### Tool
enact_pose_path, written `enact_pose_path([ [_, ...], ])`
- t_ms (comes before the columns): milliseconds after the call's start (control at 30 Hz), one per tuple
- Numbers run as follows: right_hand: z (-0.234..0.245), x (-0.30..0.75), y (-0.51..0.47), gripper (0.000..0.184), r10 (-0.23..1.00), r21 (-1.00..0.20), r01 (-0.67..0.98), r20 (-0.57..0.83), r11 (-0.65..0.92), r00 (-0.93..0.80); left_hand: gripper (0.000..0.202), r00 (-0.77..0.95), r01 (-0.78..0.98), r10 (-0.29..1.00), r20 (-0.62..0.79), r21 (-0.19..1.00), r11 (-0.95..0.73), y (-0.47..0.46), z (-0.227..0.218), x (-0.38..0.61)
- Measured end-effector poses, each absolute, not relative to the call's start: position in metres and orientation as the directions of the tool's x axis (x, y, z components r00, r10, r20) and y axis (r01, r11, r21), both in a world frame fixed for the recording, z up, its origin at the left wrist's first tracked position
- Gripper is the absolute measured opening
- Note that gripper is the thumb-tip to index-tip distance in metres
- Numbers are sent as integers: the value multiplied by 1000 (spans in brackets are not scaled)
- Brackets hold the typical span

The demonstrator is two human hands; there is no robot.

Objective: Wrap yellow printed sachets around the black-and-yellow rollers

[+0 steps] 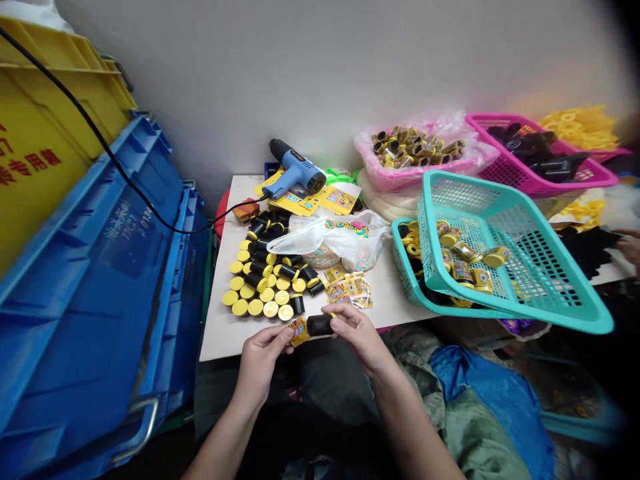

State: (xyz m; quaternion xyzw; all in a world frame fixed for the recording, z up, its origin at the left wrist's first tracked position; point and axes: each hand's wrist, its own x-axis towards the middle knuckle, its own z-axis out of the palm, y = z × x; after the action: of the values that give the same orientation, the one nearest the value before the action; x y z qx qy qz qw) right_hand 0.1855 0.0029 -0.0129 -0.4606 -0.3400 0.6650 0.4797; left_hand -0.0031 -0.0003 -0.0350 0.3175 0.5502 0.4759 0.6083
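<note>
My left hand (267,348) pinches a yellow printed label sleeve (301,331) by its left end. My right hand (354,332) grips a small black cylindrical container (319,325) with a yellow cap, lying on its side. The sleeve's right end meets the container's black end; whether the container is inside it I cannot tell. Just beyond my hands, many black containers with yellow caps (267,295) stand and lie on the white table (220,337). A small pile of flat printed sleeves (350,291) is right of them.
A blue heat gun (299,172) rests on yellow printed cards, its black cord running left. White plastic bags (345,243) hold colourful beads. Turquoise baskets (550,267) overhang the table's right side. Pink baskets (583,175) stand behind. Blue crates (95,267) wall the left. Another person's hand (631,245) shows far right.
</note>
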Motion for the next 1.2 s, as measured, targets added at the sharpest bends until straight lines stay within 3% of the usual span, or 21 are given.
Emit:
enact_pose_path([
  [333, -24, 190, 4, 35, 935, -945, -76, -299, -318, -192, 12, -16, -29, 986, -167, 986, 167, 1, -25, -5],
  [500, -29, 182, -2, 33, 964, -970, -75, -220, -232, -150, 26, 76, -75, 945, -317, 944, 322, -1, -17, 1],
  [633, -30, 172, -7, 30, 994, -997, 18, -72, -70, -77, 31, 113, -101, 915, -388, 911, 399, -2, -13, 4],
  [733, -31, 160, -12, 32, 993, -982, -179, -44, -64, -113, 30, 131, -126, 922, -365, 916, 381, -2, -13, 6],
  [867, -36, 146, -17, 43, 935, -733, -584, -228, -349, -273, 27, 160, -185, 937, -309, 923, 336, -6, -13, 10],
  [933, -39, 143, -19, 43, 925, -686, -623, -242, -376, -293, 24, 162, -171, 940, -299, 930, 326, -8, -13, 10],
  [1000, -42, 142, -19, 41, 933, -716, -601, -240, -356, -266, 22, 162, -127, 943, -289, 942, 310, -9, -13, 10],
  [1100, -42, 143, -22, 39, 956, -810, -508, -240, -294, -171, 19, 157, -6, 971, -179, 983, 182, -7, -11, 10],
  [1200, -32, 150, -25, 41, 978, -911, -356, -185, -207, -93, 15, 146, 211, 983, 113, 967, -143, -4, -6, 13],
])
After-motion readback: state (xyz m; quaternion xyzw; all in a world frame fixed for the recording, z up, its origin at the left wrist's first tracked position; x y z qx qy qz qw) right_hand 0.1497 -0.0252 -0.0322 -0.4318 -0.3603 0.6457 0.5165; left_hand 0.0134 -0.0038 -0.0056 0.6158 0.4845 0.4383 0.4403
